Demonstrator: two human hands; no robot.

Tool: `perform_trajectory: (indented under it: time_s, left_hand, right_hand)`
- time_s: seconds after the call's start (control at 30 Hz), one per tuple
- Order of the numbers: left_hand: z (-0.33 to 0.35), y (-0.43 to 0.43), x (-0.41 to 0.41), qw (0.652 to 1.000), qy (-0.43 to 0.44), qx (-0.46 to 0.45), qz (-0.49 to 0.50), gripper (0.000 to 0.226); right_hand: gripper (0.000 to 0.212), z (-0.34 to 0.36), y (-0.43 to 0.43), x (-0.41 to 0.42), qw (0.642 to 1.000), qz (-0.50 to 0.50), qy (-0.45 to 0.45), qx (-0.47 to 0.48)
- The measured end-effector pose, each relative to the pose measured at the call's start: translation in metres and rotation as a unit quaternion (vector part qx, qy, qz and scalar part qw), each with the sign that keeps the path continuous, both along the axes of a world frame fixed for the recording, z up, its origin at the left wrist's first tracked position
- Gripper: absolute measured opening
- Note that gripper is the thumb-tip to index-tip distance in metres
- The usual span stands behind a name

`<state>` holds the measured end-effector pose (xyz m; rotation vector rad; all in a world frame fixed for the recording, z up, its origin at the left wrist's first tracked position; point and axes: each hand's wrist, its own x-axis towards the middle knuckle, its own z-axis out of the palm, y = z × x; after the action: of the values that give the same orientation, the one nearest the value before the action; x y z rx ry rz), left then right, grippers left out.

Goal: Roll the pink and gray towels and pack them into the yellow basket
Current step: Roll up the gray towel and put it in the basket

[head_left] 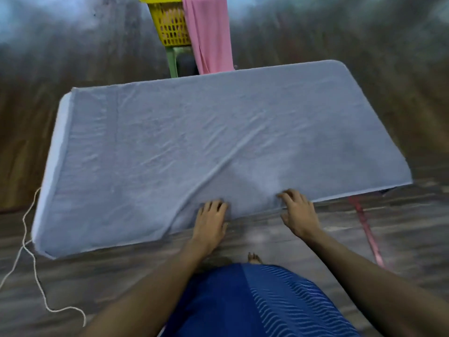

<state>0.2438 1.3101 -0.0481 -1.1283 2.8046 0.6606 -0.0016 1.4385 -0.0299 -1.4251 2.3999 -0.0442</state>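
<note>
The gray towel (pixel 194 142) lies spread flat over a table and covers nearly all of it, with a diagonal crease running toward its near edge. My left hand (pixel 211 221) rests fingers-down on that near edge. My right hand (pixel 297 212) sits just to the right of it with curled fingers pressing on the same edge. Behind the table stands the yellow basket (pixel 170 23) on a green stool (pixel 173 62). The pink towel (pixel 209 32) hangs down from the basket's right side. The picture is blurred by motion.
A white cord (pixel 29 239) trails over the floor at the left. A red strap or pole (pixel 366 229) slants down at the table's right end. My blue patterned clothing (pixel 255 305) and a bare foot (pixel 254 257) are below.
</note>
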Motion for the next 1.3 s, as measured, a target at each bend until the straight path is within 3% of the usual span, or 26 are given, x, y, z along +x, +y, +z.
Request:
perform_trajectory:
  time_s: [0.13,0.37,0.67,0.83,1.1,1.3]
  left_hand:
    - [0.003,0.015,-0.03,0.996,-0.031,-0.044,0.066,0.047]
    - [0.005,0.018,-0.039,0.998,-0.016,-0.031,0.047,0.04]
    - [-0.009,0.043,-0.023,0.999,-0.038,0.002,0.026,0.035]
    - [0.003,0.042,-0.04,1.0,0.006,-0.025,-0.011,0.016]
    - [0.012,0.03,-0.132,0.997,0.04,-0.045,-0.045,0.008]
    - [0.017,0.042,-0.241,0.995,0.058,-0.036,-0.073,0.007]
  right_hand:
    - [0.069,0.001,0.012,-0.058,0.997,0.06,-0.016,0.035]
    - [0.042,-0.003,0.003,-0.089,0.995,0.086,-0.042,-0.005]
    - [0.015,-0.013,0.056,-0.076,0.997,0.036,-0.045,-0.054]
    - [0.012,-0.015,0.061,-0.077,0.996,-0.015,-0.041,-0.077]
    - [0.01,-0.009,0.067,-0.13,0.984,-0.101,-0.06,-0.136]
    - [0.013,0.001,0.081,-0.228,0.979,-0.124,-0.035,-0.159]
